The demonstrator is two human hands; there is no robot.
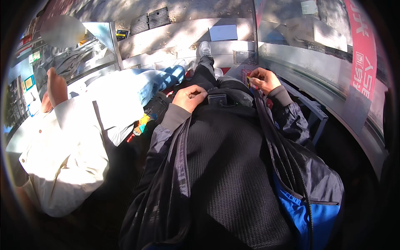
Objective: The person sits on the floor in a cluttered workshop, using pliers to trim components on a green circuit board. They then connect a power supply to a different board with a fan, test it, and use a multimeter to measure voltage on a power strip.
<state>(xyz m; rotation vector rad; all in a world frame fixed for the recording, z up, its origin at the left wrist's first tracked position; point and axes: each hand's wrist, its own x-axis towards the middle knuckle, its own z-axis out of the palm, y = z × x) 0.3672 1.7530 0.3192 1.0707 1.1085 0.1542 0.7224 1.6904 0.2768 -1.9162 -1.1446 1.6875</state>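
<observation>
My left hand is curled into a loose fist and rests on my dark knit top, just left of a small black box at my waist. My right hand is raised to the right of it, fingers pinched on a small red and yellow packet. My dark trouser legs and a white shoe stretch forward. An open dark jacket with blue lining frames my chest.
A person in a white shirt and light blue jeans sits close on my left, one hand raised. A glass panel with a red banner curves along my right. Pale stone steps and a metal grate lie ahead.
</observation>
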